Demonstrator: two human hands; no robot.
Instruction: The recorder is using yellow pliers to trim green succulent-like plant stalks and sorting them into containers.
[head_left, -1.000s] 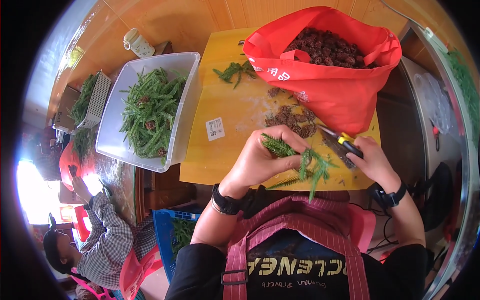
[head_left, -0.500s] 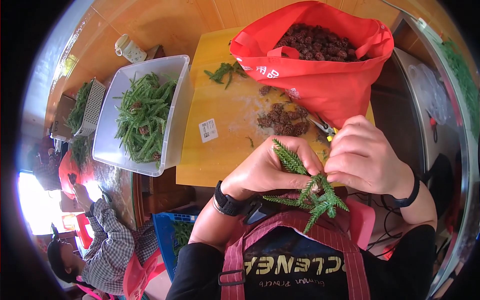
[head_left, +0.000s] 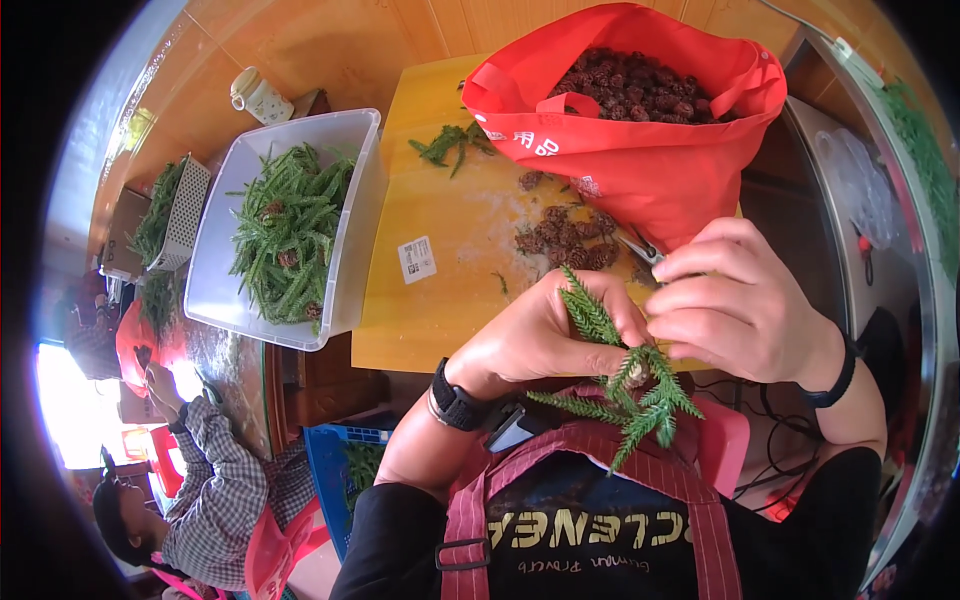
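Observation:
Pinched between the thumb and fingers of my left hand [head_left: 565, 335] is a green artificial pine sprig [head_left: 655, 405], its needled branches spreading downward and up past the thumb. A small pale, round piece sits at the sprig's centre. Right beside it, my right hand [head_left: 735, 305] has its fingers bent in toward the left fingertips. Its thumb is hidden, and what it pinches cannot be made out. Just beyond the right fingers lie pliers [head_left: 643, 246], their handles covered by the hand. Loose brown pine cones [head_left: 570, 240] lie on the yellow table [head_left: 440, 310].
A red bag [head_left: 640, 170] full of pine cones stands at the table's far right. To the left is a clear plastic bin [head_left: 345, 290] of green sprigs. A lidded cup [head_left: 262, 97] stands behind it. Another person in a checked shirt [head_left: 215, 515] sits at the lower left.
My right hand has shifted slightly right and its fingers have loosened and spread. The sprig has turned and lowered a little in my left hand. The pliers' yellow handles are now covered.

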